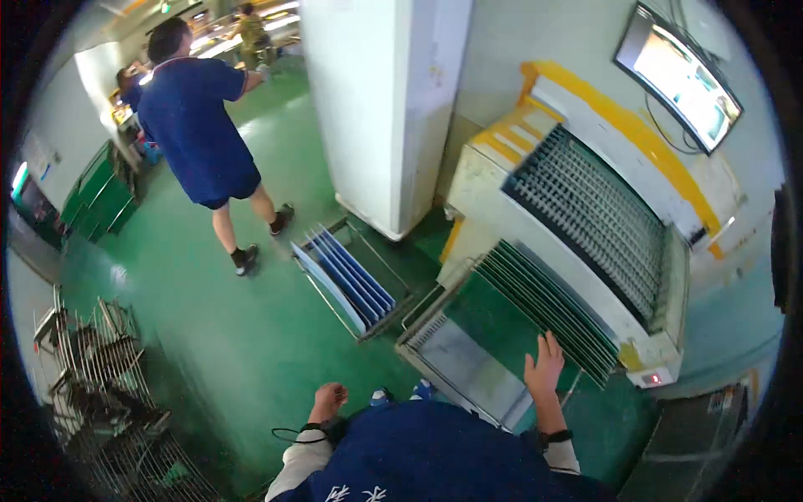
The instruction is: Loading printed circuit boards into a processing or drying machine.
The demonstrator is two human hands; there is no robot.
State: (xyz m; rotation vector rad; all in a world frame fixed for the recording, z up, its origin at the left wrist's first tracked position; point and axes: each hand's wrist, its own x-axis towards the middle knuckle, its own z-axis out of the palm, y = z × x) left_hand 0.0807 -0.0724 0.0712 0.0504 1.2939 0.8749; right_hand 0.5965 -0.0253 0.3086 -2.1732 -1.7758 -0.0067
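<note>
1. Lower right of centre: reaches right hand (545, 371) to near side of green panels (548, 314); thumb apart, other fingers fairly close together, pinching nothing visible. Cannot tell touch from hover.
2. Lower centre: holds left hand (329, 402) clear of the racks, fingers curled in; cannot tell if fully closed.
3. Right of centre: green panels on edge in a rack (477, 356), narrow gaps between; probably spaced to avoid rubbing faces.
4. Same rack, just beside the roller-bed machine (585, 226); likely set close to shorten the carry.
5. Centre: blue panels (347, 280) on edge in a smaller wire rack (361, 338), apart from the green lot; likely separated to prevent mixing.
6. Upper right: screen (679, 75) mounted high on wall, presumably for reading while standing.
7. Upper left: co-worker (196, 125) in navy, back turned, well apart from both hands.
</note>
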